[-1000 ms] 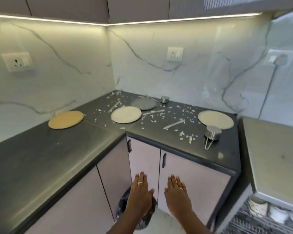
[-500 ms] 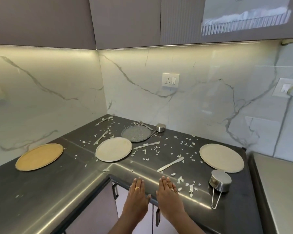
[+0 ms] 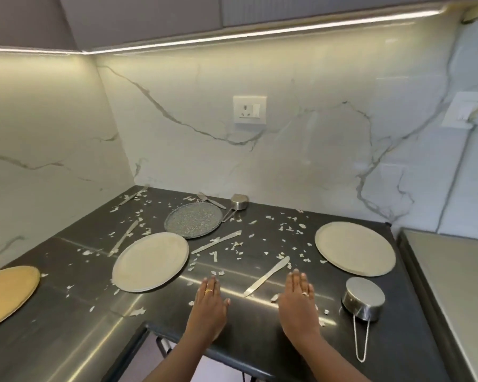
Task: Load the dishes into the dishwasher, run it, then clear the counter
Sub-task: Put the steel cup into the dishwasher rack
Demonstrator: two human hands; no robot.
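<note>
We hold our left hand (image 3: 209,306) and right hand (image 3: 298,304) flat and empty over the near edge of the dark desk (image 3: 75,321), fingers together, palms down, apart from each other. A table knife (image 3: 267,276) lies between them, just beyond the fingertips. To the left sits a cream plate (image 3: 150,261), behind it a speckled grey plate (image 3: 193,220); another cream plate (image 3: 355,248) sits to the right. A steel measuring cup (image 3: 363,298) rests upside down near our right hand. White scraps (image 3: 233,245) litter the desk. A tan plate (image 3: 6,295) lies far left.
</note>
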